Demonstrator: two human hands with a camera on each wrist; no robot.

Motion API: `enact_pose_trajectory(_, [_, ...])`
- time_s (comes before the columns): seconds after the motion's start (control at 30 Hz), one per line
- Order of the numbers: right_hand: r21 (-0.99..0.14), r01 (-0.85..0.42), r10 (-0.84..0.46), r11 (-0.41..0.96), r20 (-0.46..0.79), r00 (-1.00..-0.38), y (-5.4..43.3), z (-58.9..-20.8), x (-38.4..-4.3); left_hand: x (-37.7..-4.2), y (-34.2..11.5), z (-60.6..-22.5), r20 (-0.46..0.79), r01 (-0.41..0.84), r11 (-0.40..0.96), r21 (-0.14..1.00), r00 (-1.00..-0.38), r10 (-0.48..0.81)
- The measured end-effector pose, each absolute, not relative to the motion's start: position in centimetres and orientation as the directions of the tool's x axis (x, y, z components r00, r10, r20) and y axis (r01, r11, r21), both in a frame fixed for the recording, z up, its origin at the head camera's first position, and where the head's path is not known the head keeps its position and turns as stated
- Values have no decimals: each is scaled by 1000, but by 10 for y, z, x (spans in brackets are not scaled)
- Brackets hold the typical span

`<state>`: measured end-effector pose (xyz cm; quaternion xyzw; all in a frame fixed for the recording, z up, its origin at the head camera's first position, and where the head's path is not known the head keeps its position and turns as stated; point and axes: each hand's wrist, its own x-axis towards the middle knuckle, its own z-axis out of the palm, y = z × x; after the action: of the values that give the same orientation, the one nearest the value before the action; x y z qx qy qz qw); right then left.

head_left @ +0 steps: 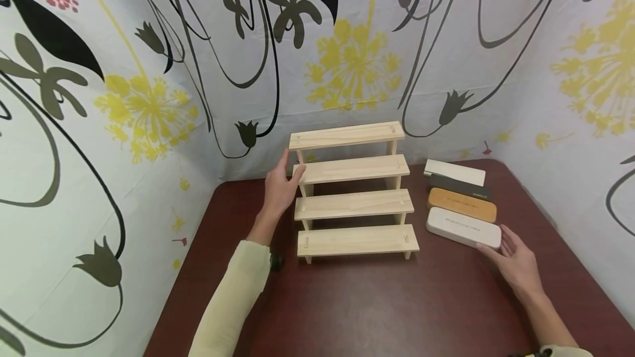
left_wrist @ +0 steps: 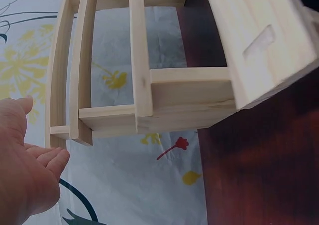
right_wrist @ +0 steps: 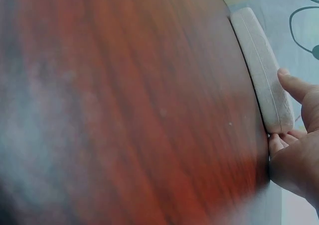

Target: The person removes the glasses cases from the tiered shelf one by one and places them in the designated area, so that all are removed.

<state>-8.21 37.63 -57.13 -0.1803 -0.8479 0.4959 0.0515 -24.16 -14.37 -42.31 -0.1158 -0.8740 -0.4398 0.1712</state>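
A pale wooden stepped display stand [head_left: 354, 203] with several tiers stands on the table. Beside its left end, near the upper tiers, my left hand [head_left: 281, 185] is raised with the fingers extended. The left wrist view has that hand [left_wrist: 32, 158] at the stand's far tiers, holding nothing. My right hand [head_left: 518, 260] grips the right end of a white oblong case [head_left: 461, 227], thumb at its near side and fingers round the end. In the right wrist view the case [right_wrist: 261, 70] lies along the table, with the thumb against its upper side.
Behind the white case lie an orange-tan case [head_left: 461, 204], a black case [head_left: 458, 186] and a cream-white flat box [head_left: 453, 171] in a row. A dark red-brown table [head_left: 387, 307] carries everything. Flower-patterned cloth [head_left: 317, 87] hangs close behind and at both sides.
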Motion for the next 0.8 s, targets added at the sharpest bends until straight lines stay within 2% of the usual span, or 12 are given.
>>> enact_pose_trajectory(0.43, [-875,239,341,420,-92,-936,380,-573,-83,-209,-153,-445,419,394,567,723,-903,93])
enact_pose_trajectory(0.8, [-869,236,331,436,-89,-939,382,-571,-85,-189,-163,-455,404,364,598,714,-912,73])
